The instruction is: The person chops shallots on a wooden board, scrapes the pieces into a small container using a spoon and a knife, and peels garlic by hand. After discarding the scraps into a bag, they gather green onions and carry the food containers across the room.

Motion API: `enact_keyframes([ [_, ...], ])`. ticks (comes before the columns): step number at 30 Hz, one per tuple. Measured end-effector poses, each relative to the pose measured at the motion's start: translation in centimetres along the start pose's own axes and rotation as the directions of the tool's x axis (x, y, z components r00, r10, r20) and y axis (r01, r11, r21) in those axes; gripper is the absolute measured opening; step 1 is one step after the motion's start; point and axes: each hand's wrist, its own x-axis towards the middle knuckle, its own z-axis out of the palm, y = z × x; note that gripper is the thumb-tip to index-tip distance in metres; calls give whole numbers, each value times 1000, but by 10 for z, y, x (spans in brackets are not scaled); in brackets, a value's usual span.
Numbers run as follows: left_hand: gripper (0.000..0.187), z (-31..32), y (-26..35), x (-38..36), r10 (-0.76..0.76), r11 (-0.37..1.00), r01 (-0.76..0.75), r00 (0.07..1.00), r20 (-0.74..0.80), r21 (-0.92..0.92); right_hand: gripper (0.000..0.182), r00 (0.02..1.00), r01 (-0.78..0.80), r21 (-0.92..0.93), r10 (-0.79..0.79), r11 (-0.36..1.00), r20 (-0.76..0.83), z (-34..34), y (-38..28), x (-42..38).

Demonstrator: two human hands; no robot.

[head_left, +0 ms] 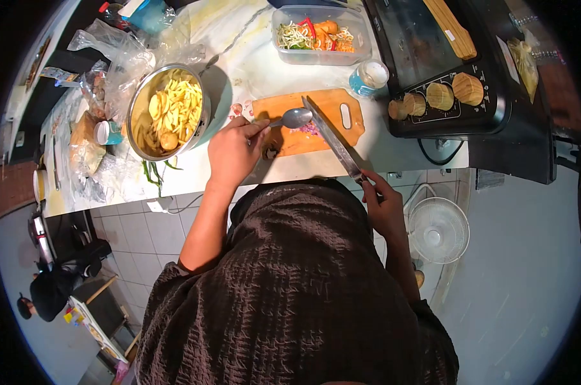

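Observation:
My left hand [235,151] is closed round the handle of a metal spoon [297,118], its bowl over the wooden cutting board [349,136]. In my right hand [385,204] is the handle of a long knife [335,141]. The blade slants up and left across the board, its tip close to the spoon's bowl. Chopped purple-red pieces [310,129], perhaps shallot, lie on the board beneath spoon and blade. A small dark piece [269,153] rests at the board's lower left, beside my left hand.
A metal bowl [134,128] of cut yellow pieces stands left, beside plastic bags [127,64]. Green chillies [152,176] lie near the counter edge. Behind the board are a plastic container [322,56] of vegetables and a jar [369,77]. A black oven [444,96] stands right; a person [50,292] is lower left.

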Motion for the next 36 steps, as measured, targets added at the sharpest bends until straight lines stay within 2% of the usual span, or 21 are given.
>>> enact_keyframes([
  [2, 16, 0, -3, -1, -32, 996, 31, 999, 11, 80, 30, 999, -39, -21, 39, 999, 6, 1, -3, -5],
  [6, 16, -5, -9, -3, -34, 992, 33, 999, 2, 122, 30, 1000, 2, 9, -2, 1000, -31, 10, -4, -7],
  [12, 15, -6, -3, -7, 9, 999, -8, 999, 30, -32, 30, 1000, -8, 16, 8, 1000, -17, 12, -12, -11],
  [14, 15, -5, -3, -8, -19, 994, 19, 1000, 0, 108, 29, 998, -55, 15, 55, 998, -6, 9, -18, -10],
  [17, 16, -8, -9, -9, -36, 990, 37, 999, -11, 133, 29, 999, -42, -16, 41, 999, -26, 9, -15, -9],
  [22, 16, -13, -4, -9, 24, 999, -24, 1000, 1, 39, 29, 1000, -16, 6, 16, 1000, -22, 11, -14, -7],
  [24, 15, -9, -5, -11, 17, 990, -15, 1000, -10, 139, 29, 1000, -7, 20, 8, 1000, -18, 9, -15, -8],
  [27, 16, -13, -2, -13, -20, 989, 20, 1000, 2, 150, 28, 999, -36, -2, 36, 999, 14, 7, -14, -6],
  [28, 16, -15, -1, -14, -22, 989, 22, 1000, -1, 149, 29, 1000, -27, 1, 27, 1000, 6, 10, -11, -5],
  [30, 16, -17, 0, -15, 55, 998, -55, 998, -4, 29, 30, 1000, -12, 5, 12, 1000, 2, 13, -9, -2],
  [34, 15, -10, 0, -20, 4, 999, -4, 1000, -12, 37, 30, 998, 58, 16, -58, 998, 2, 15, -9, 0],
  [36, 15, -11, 1, -20, -51, 988, 53, 999, -18, 142, 30, 997, 71, 12, -71, 997, 3, 14, -10, 2],
])
